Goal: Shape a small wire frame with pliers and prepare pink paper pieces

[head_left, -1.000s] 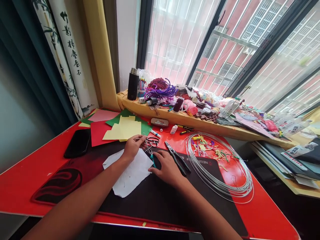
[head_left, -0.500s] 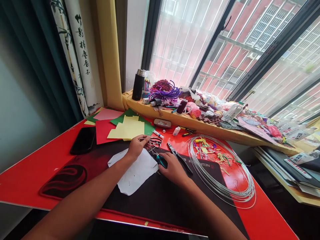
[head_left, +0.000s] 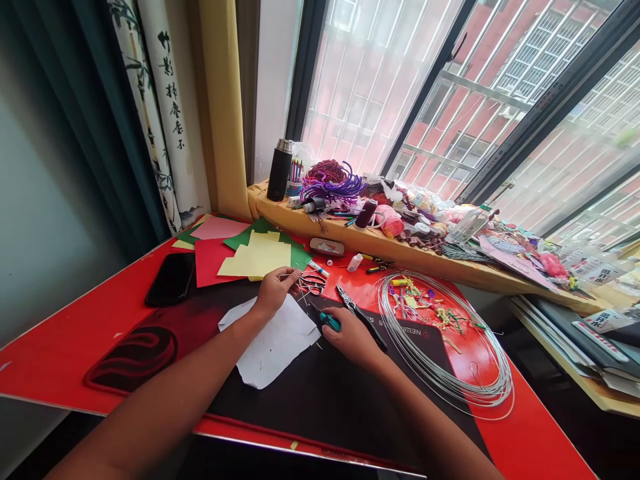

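Rm mid-mat (head_left: pixel 320 390); coil (head_left: pixel 493 392) blks rt of R grip (head_left: pixel 354 337).

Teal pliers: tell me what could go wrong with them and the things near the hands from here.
The teal pliers in the right hand point toward the left hand, so a slip might poke or nip it. The scissors lie close by the left hand and could get knocked. The black pliers lie just beside the right hand, so a move outward might bump them.
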Demonstrator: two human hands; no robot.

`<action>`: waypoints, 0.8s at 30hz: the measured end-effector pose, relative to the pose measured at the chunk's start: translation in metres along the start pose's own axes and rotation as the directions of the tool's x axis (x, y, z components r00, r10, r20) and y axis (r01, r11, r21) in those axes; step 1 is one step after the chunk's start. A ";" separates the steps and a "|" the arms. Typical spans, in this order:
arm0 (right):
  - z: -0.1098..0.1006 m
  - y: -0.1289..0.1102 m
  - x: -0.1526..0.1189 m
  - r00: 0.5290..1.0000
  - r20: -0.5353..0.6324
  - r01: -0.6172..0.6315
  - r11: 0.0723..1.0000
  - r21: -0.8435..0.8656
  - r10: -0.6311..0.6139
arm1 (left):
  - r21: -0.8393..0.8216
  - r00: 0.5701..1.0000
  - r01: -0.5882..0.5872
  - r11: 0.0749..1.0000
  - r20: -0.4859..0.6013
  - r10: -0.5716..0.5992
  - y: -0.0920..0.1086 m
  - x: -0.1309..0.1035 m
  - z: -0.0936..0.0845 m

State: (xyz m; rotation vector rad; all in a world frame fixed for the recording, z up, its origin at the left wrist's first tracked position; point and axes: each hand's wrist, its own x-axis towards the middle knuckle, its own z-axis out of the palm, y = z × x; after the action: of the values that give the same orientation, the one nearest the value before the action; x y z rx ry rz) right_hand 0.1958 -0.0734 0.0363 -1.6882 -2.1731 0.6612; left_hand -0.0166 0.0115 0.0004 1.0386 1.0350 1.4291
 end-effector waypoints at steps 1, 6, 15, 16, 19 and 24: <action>-0.001 0.001 0.000 1.000 0.009 -0.003 1.000 0.009 0.003 | -0.003 1.000 -0.001 1.000 -0.005 0.000 0.000 0.000 0.000; -0.010 0.003 0.000 0.996 0.088 0.001 0.997 0.078 -0.008 | -0.006 1.000 -0.015 1.000 -0.012 0.015 -0.001 0.002 -0.002; -0.005 -0.011 -0.006 0.995 0.085 0.059 0.993 -0.099 -0.050 | -0.237 0.994 0.103 0.966 -0.008 -0.108 0.005 0.004 -0.004; -0.003 -0.012 -0.007 0.996 0.078 0.059 0.991 -0.116 -0.051 | -0.277 0.991 0.129 0.952 -0.001 -0.135 0.005 0.005 -0.004; 0.001 -0.011 -0.008 0.997 0.060 0.064 0.986 -0.154 -0.056 | -0.343 0.977 0.210 0.916 0.034 -0.211 0.006 0.005 -0.004; 0.003 -0.009 -0.011 0.996 0.060 0.083 0.977 -0.194 -0.073 | -0.285 0.971 0.238 0.928 0.098 -0.219 0.001 0.003 -0.002</action>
State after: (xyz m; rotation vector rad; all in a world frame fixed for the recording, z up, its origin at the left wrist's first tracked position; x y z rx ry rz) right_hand 0.1893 -0.0865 0.0389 -1.6856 -2.3974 0.4883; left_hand -0.0193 0.0145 0.0010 0.7164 0.8348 1.3015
